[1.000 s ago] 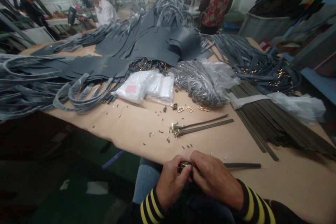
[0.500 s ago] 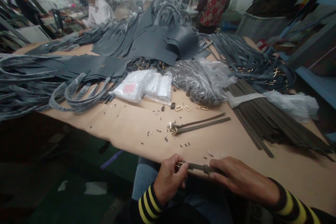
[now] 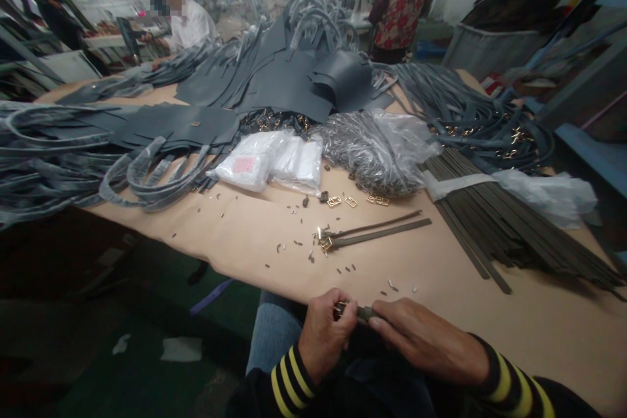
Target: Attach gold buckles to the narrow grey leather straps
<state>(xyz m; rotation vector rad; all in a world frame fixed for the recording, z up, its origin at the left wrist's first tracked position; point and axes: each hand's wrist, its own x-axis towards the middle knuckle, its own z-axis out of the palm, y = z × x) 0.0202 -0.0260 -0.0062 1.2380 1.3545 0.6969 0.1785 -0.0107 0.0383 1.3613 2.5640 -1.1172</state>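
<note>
Between my two hands, at the near edge of the table, is a dark olive strap with a gold buckle at its left end. My left hand is closed around the buckle end, so most of the buckle is hidden. My right hand pinches the strap close by, at a small loop around it. Its free end is hidden under the right hand. Farther up the table lie two straps with gold buckles at their left ends.
Loose gold buckles and small scraps lie beyond. Clear bags, white packets and a bundle of olive straps stand behind and right. Dark leather panels are piled at the back. A person in white sits far left.
My right hand has slid left along the strap, bringing the loop nearer to the buckle and my left hand. The left hand keeps its hold.
</note>
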